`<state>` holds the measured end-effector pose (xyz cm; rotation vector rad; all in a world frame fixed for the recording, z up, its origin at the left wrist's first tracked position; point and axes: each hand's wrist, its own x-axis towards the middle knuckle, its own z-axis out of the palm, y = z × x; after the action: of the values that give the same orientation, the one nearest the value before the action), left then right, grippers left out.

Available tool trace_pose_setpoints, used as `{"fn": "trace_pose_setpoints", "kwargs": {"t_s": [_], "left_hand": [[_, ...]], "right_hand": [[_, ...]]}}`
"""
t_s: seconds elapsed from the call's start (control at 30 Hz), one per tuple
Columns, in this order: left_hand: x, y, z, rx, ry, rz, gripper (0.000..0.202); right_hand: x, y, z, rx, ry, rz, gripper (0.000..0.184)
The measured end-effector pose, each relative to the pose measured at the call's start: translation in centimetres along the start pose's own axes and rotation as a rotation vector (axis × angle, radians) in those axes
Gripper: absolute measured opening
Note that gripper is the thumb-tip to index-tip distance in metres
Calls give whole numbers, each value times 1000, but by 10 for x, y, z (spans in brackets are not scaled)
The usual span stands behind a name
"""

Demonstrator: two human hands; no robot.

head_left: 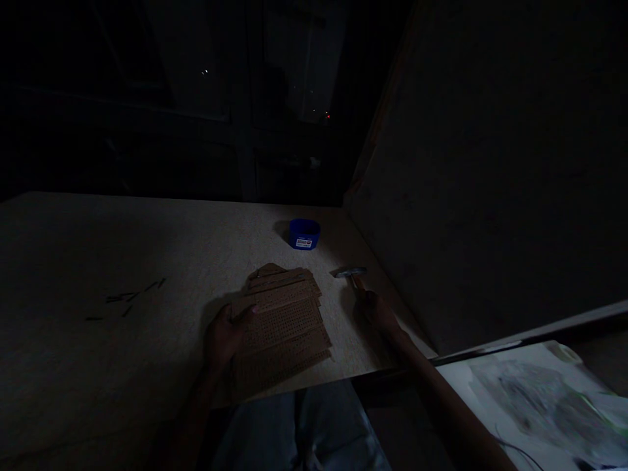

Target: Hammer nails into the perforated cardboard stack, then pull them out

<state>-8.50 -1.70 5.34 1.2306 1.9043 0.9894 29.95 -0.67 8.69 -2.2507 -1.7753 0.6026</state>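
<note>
1. Grey trouser cloth (pixel 299 425) shows nearest, below the front edge of the tabletop (pixel 147 248). A white sheet (pixel 530 392) with a blurred print lies low on the right, off the tabletop.
2. On the near left corner of the stack (pixel 289 314) of brown perforated boards lies the left hand (pixel 223 337), palm down. Its grip is apart, the fingers spread flat on top, pinning the stack but not holding it.
3. Just right of the stack, the right hand (pixel 380 313) has its grip clamped round the handle of a hammer (pixel 352 273). The metal head lies beyond the knuckles, and I cannot tell whether it rests on the tabletop or hangs just over it.
4. By my judgement, the step in hand is steadying the stack with the hammer at the ready. Any blow would call for the boards pressed flat and the spread fingers clear of the head.
5. Small dark nails (pixel 130 297) lie loose on the tabletop, well apart to the left.
6. Farther back, beyond the stack, a blue tub (pixel 305 233) stands upright with a white label on its side. The dark hides whatever is in it.
</note>
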Motion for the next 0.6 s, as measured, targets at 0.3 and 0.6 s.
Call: {"fn": "trace_pose_setpoints", "kwargs": {"t_s": [0.3,0.6], "left_hand": [[-1,-1,1,68,23,-10,60],[-2,-1,2,59,37,4,53]], "right_hand": [[0,-3,-2,-73,-28,10,27],[10,5,1,-186,-67,-7,26]]}}
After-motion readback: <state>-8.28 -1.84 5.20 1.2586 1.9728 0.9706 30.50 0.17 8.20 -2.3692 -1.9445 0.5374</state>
